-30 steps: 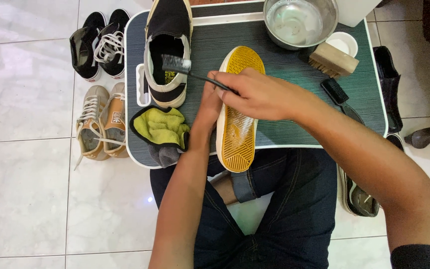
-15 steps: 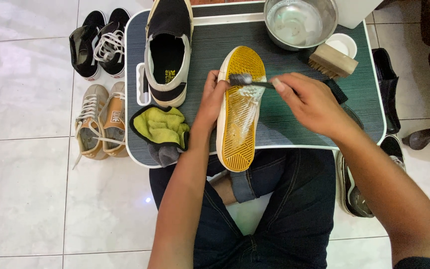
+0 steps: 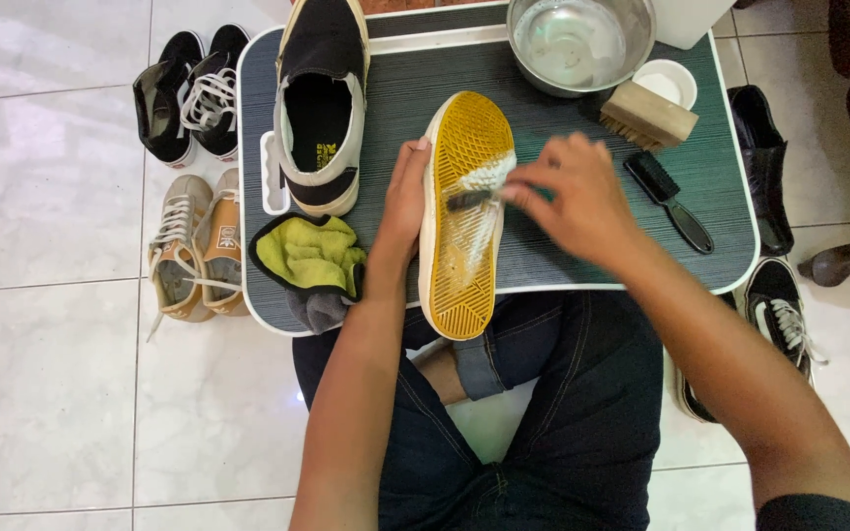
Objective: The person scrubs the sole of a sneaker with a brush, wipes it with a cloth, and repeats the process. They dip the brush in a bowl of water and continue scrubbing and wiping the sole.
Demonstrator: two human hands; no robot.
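- The left hand lies flat against the left edge of an upturned shoe with a yellow rubber sole. Its fingers are stretched along the side of the shoe and steady it; the palm is open, not closed around anything.
- The right hand is closed around a small dark brush. The fingertips pinch the handle, and the head of the brush touches the middle of the yellow sole.
- The yellow-soled shoe lies sole up on the near middle part of a dark green lap tray with a white rim. Its heel end hangs over the near edge of the tray, above the legs of the person in dark jeans. White foam covers a part of the sole beside the brush.
- On the tray, left of this shoe, stands a black and cream slip-on shoe, upright. A yellow-green cloth lies near it at the left corner of the tray.
- At the far side of the tray stands a round metal bowl with water. Just beside it are a wooden brush with pale bristles, a small white round dish and a black brush with a long handle.
- On the white tile floor at the left there are a pair of black sneakers with white laces and a pair of beige sneakers.
- At the right of the tray, on the floor, lie a black leather shoe and a black sneaker with a white stripe.
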